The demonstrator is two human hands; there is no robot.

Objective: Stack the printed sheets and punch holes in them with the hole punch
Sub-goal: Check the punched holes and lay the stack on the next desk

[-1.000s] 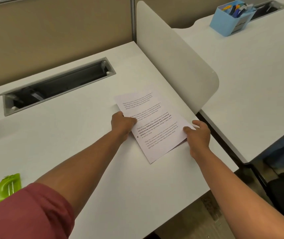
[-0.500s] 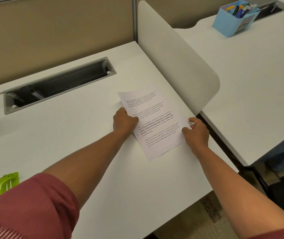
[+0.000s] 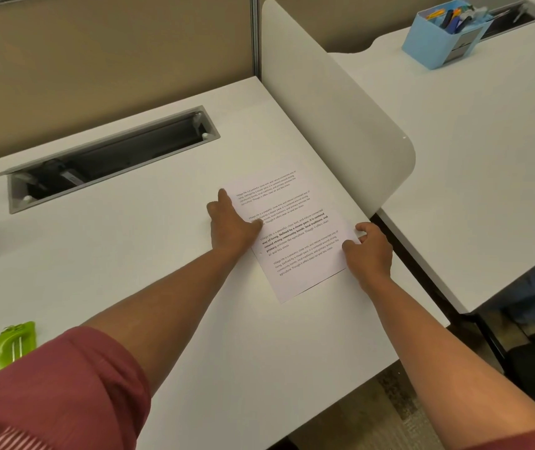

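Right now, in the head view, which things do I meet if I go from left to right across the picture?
Green hole punch → cable tray opening → left hand → printed sheets → right hand → white divider panel → blue pen holder.

Short dusty-red sleeves (image 3: 65,384), bare forearms, pale-striped hem

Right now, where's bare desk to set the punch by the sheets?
Bare desk between the green hole punch and the sheets, in front of the cable tray. Also the near edge, between the forearms. Crowded: both hands, left and right, flank the sheets; the divider is close beyond them.
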